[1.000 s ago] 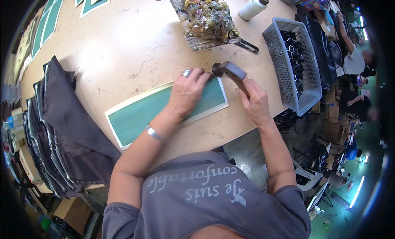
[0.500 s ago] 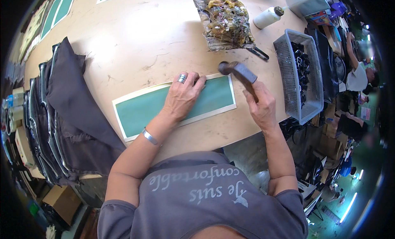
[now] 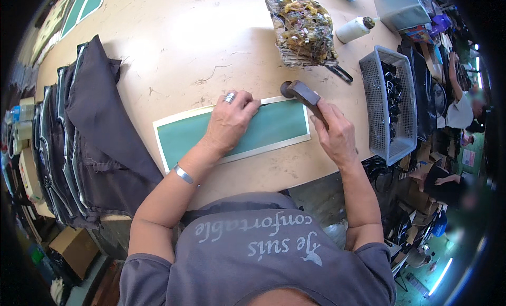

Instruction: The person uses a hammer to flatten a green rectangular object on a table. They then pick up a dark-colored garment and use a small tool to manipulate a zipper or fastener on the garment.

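Your hammer (image 3: 305, 93) and the green panel (image 3: 184, 134) set the key relation: the round hammer face sits to the right of your left fingers and slightly farther from you, near the panel's far pale border toward its right end. Whether it touches that border or hangs just above, you cannot tell from this view.

The panel lies flat on the tabletop (image 3: 174, 63), under and around your left fingers. Its long axis runs left to right, the right end slanting a little away from you; the longer stretch lies left of those fingers.

Of your 2 hands, the left hand (image 3: 230, 121) is nearer the panel, resting across it. Its fingers are bent, tips at the far border; whether they pinch it or only press, you cannot tell. The back of the hand faces up, with the forearm reaching in from the lower left.

Your right hand (image 3: 336, 132) has its fingers clamped around the hammer's handle, just beyond the panel's right end. The forearm rises from the lower right, and the handle slants leftward and away from those fingers to the head.
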`<move>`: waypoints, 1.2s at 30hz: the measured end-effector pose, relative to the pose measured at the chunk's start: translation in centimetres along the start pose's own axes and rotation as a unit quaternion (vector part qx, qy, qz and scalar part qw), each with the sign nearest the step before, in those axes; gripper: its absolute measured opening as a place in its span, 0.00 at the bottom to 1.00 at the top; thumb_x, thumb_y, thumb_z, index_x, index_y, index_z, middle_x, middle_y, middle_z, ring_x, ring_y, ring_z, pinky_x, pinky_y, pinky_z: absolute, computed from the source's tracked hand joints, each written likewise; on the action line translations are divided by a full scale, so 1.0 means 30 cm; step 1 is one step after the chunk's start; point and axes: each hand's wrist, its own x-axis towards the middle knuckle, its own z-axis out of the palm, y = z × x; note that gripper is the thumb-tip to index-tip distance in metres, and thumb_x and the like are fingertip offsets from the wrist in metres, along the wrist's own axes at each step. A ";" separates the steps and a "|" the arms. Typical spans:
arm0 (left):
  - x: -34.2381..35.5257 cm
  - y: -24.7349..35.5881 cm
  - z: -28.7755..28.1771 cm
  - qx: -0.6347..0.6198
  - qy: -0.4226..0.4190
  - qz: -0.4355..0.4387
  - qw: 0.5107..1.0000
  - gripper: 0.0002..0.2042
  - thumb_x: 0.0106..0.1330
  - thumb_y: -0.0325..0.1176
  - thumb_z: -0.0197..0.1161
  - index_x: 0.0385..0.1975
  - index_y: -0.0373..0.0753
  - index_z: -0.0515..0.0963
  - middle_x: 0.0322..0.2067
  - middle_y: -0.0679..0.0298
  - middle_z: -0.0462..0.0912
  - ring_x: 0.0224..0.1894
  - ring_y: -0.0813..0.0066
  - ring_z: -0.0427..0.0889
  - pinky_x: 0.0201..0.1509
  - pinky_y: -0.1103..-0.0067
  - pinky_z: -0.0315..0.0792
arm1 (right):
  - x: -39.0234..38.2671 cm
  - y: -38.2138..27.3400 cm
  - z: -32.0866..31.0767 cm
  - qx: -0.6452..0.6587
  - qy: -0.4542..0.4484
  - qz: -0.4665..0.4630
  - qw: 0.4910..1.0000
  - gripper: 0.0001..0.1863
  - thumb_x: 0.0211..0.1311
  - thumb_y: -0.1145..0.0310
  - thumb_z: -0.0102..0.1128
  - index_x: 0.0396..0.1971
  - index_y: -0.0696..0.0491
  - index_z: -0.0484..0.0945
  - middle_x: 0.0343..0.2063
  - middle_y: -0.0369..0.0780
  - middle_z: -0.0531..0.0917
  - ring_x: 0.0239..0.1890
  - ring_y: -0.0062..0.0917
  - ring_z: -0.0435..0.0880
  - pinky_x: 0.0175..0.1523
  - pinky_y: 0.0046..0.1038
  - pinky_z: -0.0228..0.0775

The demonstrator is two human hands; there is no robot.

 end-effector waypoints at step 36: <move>-0.157 -0.086 -0.096 0.077 0.023 0.001 0.997 0.09 0.51 0.29 0.61 0.34 0.41 0.75 0.30 0.65 0.71 0.33 0.69 0.72 0.40 0.74 0.69 | 0.082 -0.091 0.104 0.062 -0.073 -0.113 0.989 0.26 0.48 0.73 0.59 0.52 0.50 0.68 0.28 0.39 0.76 0.25 0.34 0.78 0.27 0.29 0.72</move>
